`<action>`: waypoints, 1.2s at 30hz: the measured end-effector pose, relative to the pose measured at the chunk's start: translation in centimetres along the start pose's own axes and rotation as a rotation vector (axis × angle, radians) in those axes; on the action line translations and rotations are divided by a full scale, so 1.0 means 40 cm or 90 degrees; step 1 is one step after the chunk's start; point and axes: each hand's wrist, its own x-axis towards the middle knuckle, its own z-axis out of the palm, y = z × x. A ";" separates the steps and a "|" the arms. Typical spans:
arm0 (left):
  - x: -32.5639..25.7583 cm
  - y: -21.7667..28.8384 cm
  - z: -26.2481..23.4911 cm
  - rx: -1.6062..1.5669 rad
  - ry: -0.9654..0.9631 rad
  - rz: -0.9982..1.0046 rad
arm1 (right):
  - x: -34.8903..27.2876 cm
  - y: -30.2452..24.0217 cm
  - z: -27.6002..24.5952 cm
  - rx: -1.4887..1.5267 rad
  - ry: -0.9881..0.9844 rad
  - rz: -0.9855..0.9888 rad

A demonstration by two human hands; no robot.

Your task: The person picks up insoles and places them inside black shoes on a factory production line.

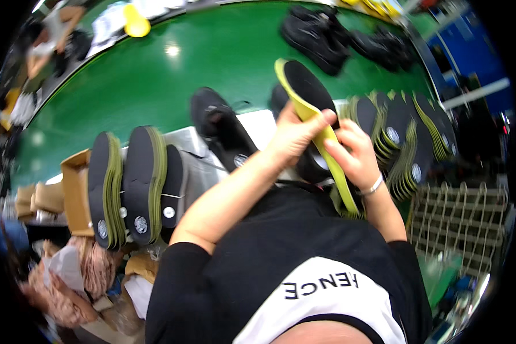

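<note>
Both hands hold one insole (307,92). It is black on top with a yellow-green edge. It stands up in front of the person's chest, in the middle of the picture and a bit to the right. Its long way runs from up and left, over the green belt (155,74), down and right toward the person's body. The top end pokes out well above the hands. The low end sits by the right wrist.

The left hand (292,137) comes in from the left. Its fingers are curled around the yellow-green edge, with a fingertip pressed on the strip near the middle. The right hand (355,157) is just beside it, lower on the same insole. Its fingers are bent in and pinch the strip from the right side. The two hands almost touch. Neither one is spread flat. A silver bracelet (374,186) sits on the right wrist.

A black shoe (223,129) lies just left of the left hand, toe pointing up and away. It looks like there is another dark shoe behind the insole, but the hands hide most of it.

More insoles stand on edge in a row (410,140) to the right, near the right hand. Another bunch (132,183) stands well to the left. More black shoes (321,34) lie far up the belt.
</note>
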 end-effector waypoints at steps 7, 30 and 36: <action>0.066 -0.080 -0.052 0.659 0.046 0.186 | -0.111 0.060 -0.136 0.418 0.139 0.359; 0.205 -0.165 -0.166 0.498 -0.010 -0.091 | -0.131 0.083 -0.120 0.400 -0.227 0.673; 0.211 -0.160 -0.169 0.502 -0.023 -0.098 | -0.104 0.117 -0.094 0.334 -0.260 0.647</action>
